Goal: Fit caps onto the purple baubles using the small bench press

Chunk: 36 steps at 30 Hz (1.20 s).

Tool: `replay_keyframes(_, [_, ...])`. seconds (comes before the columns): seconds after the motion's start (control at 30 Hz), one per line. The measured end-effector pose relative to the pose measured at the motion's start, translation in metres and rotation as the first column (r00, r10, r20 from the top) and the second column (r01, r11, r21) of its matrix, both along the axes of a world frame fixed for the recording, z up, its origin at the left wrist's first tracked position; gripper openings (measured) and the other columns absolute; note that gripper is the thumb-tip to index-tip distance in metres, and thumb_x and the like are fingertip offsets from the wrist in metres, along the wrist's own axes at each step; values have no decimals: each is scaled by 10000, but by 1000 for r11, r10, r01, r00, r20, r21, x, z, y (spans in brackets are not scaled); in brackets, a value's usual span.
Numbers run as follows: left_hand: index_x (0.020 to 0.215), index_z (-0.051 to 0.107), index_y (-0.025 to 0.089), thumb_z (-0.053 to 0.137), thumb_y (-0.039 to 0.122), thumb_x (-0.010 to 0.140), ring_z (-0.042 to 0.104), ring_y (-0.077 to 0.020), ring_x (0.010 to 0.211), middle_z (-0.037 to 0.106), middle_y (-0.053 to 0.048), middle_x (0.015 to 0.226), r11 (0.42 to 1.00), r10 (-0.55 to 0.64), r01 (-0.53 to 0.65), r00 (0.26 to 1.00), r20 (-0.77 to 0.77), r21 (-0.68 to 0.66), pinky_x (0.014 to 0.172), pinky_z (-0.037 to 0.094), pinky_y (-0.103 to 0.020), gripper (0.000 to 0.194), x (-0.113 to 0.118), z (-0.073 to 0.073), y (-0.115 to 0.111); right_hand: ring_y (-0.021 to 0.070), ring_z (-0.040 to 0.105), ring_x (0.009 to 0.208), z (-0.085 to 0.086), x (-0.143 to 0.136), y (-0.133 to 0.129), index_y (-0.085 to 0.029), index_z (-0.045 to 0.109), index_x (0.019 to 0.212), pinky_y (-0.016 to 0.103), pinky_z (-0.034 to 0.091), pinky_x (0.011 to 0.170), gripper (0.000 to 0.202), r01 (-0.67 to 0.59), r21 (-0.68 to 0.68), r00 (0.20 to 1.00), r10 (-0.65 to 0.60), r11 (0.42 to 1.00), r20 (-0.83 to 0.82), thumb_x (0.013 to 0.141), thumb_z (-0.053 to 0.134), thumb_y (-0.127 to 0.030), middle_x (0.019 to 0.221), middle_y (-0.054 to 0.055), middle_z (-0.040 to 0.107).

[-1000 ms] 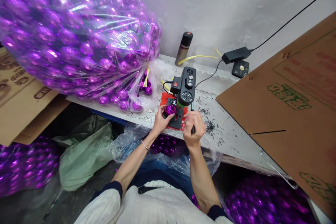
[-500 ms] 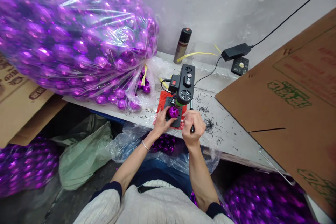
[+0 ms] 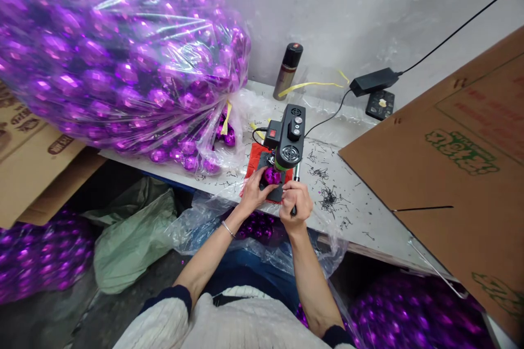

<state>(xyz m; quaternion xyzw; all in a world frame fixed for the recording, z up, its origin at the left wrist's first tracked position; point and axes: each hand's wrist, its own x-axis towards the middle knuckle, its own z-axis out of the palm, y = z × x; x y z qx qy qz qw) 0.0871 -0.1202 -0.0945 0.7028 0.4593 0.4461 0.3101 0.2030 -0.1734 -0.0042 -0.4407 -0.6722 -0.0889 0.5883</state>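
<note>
My left hand [image 3: 254, 191] is closed on a shiny purple ball [image 3: 272, 175], thumb on the near side and fingers on the far side. The ball sits on the dark base plate [image 3: 277, 193] of a small black bench press machine [image 3: 291, 133], right below its head. Wrapped round the black-tipped lever [image 3: 293, 210] at the machine's right side is my right hand [image 3: 296, 202]. A red sheet [image 3: 254, 159] lies beneath the base. Where the head meets the ball is partly hidden from above.
A huge clear bag of purple balls [image 3: 123, 65] fills the left. Behind the machine stand a spray can [image 3: 288, 71] and a power adapter [image 3: 374, 82]. Small black scraps [image 3: 328, 197] litter the table at right, near a large cardboard box [image 3: 450, 174]. More purple balls [image 3: 257, 226] lie below the table edge.
My right hand has swung the lever slightly left and toward me. My left hand keeps hold of the ball under the head. The whole view has shifted a little.
</note>
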Motion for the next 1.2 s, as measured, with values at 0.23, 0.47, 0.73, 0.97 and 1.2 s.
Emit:
replay_keyframes(0.23, [1364, 522, 192, 694, 406, 894, 641, -278, 1218, 660, -141, 1305, 1000, 14, -14, 1000, -2, -2, 1040, 522, -453, 545, 0, 0, -1, 142, 585, 724, -12, -3, 2, -221, 515, 821, 294, 477, 651, 188, 0, 9, 998, 0, 1000, -66, 957, 407, -149, 812, 22, 604])
replay_keyframes(0.47, [1351, 531, 205, 698, 413, 891, 657, -270, 1182, 673, -126, 1274, 1000, 27, -27, 999, -18, -13, 1015, 534, -441, 532, 1, 2, -1, 145, 578, 736, -17, -4, 4, -223, 490, 817, 310, 468, 704, 201, 26, 20, 999, -25, 999, -36, 957, 380, -130, 788, 11, 576])
replay_keyframes(0.73, [1346, 541, 195, 719, 436, 867, 667, -276, 1158, 684, -133, 1243, 999, 39, -39, 999, -11, -20, 1021, 527, -455, 566, 3, 0, 0, 136, 520, 664, -16, -2, 7, -223, 491, 763, 284, 422, 613, 224, -6, 75, 1000, 4, 997, 27, 930, 400, -106, 755, 10, 573])
replay_keyframes(0.97, [1350, 550, 202, 721, 497, 857, 660, -286, 1183, 691, -134, 1241, 984, 48, -36, 997, -62, 173, 1099, 465, -522, 599, -8, 2, -19, 147, 594, 695, 35, -5, 1, -218, 528, 733, 299, 458, 659, 257, 32, -73, 992, -41, 997, -116, 944, 424, -113, 703, 9, 592])
replay_keyframes(1.2, [1245, 656, 195, 663, 725, 769, 706, -284, 1033, 737, -139, 1085, 925, -16, 153, 930, -366, 347, 884, 550, -397, 712, -48, -16, -102, 136, 601, 704, 21, -5, -1, -214, 520, 737, 278, 463, 642, 255, 23, -41, 998, -26, 999, -59, 943, 427, -94, 726, 12, 598])
